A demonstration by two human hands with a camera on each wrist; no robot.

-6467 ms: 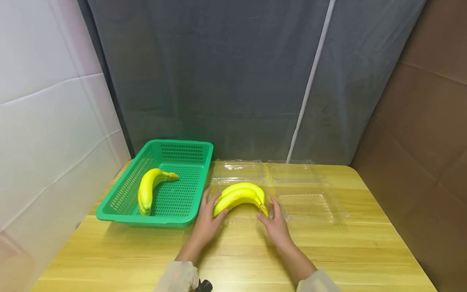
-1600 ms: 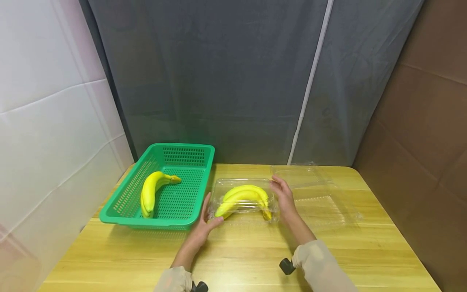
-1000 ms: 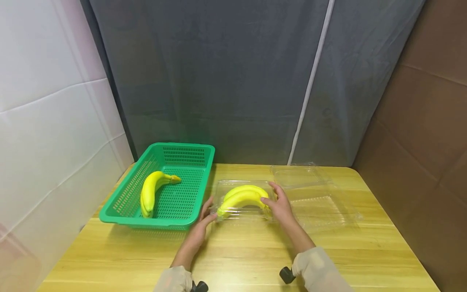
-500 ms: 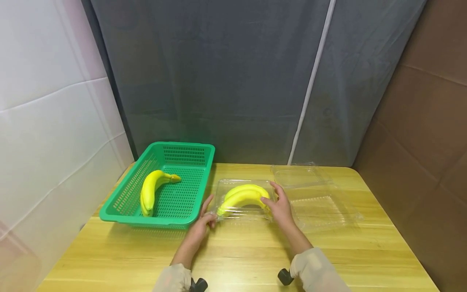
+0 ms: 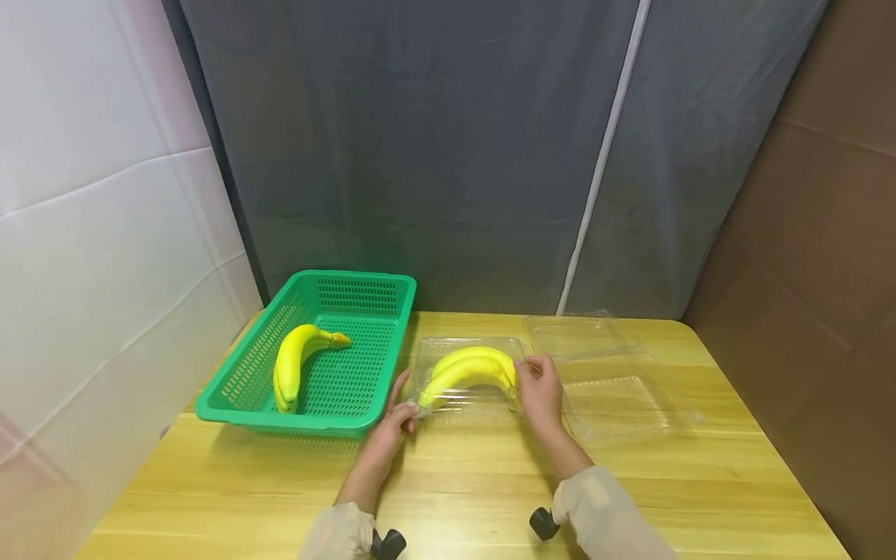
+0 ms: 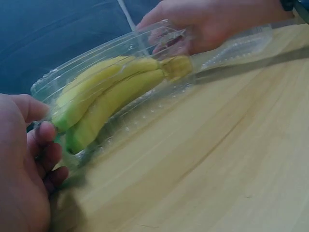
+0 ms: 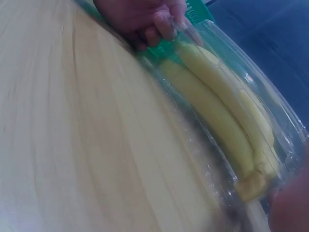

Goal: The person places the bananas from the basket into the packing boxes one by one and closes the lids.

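Grey cloth (image 5: 420, 155) hangs beyond my fingers, and wooden tabletop (image 5: 476, 490) spreads beneath them. My left hand (image 5: 389, 432) pinches the near left corner of a clear plastic container (image 5: 463, 399) between thumb and index finger, the other fingers loosely curled. My right hand (image 5: 543, 393) pinches its right edge. Between my hands, inside that container and under its lid, lies a bunch of yellow bananas (image 5: 467, 369), stem end by my right fingers, greenish tips by my left thumb; whether the rim is fastened I cannot tell. Just left of my left fingers stands a green basket (image 5: 308, 422) holding another banana bunch (image 5: 289, 365). Beside my right hand, on its right, a second clear container (image 5: 612, 389) lies spread open.
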